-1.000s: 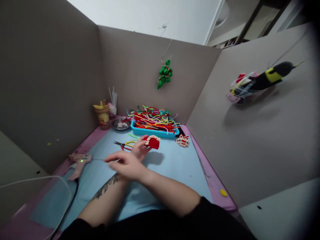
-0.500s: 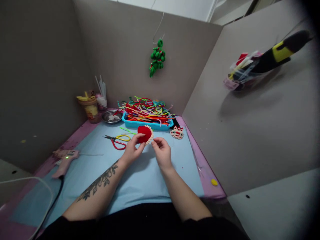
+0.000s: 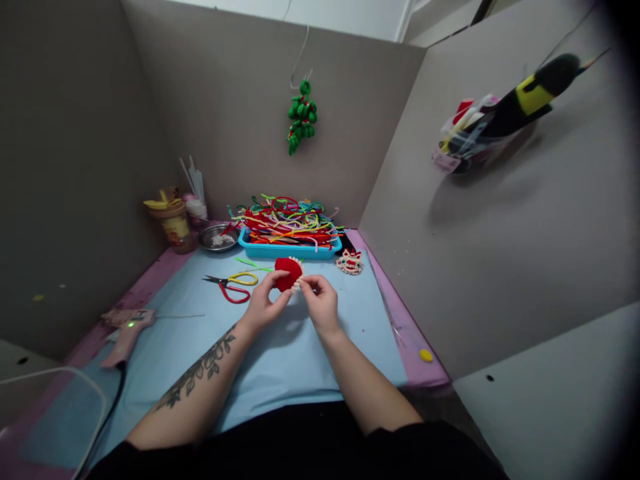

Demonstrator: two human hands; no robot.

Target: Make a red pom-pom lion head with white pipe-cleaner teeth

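Observation:
A red fuzzy craft piece with a cream beaded-looking trim (image 3: 286, 273) is held up above the blue cloth. My left hand (image 3: 265, 303) grips it from the left, with fingers over its face and the thumb at its lower edge. The thumb and forefinger of my right hand (image 3: 320, 301) are pinched together at the trim on the right side. Scissors (image 3: 233, 288) with one yellow and one red handle lie to the left of my left hand. Beyond them is a green pipe cleaner (image 3: 255, 265).
A blue tray (image 3: 290, 251) heaped with colourful pipe cleaners stands at the back. Right of it lies a cream and red face-shaped piece (image 3: 350, 262). A metal bowl (image 3: 219, 237), a brown pot (image 3: 173, 227) and a lit pink glue gun (image 3: 127, 333) are at left. Grey panels surround the table.
My right thumb and forefinger have moved in to touch the trim. The red piece has turned slightly in my left hand. The whole view has shifted a little.

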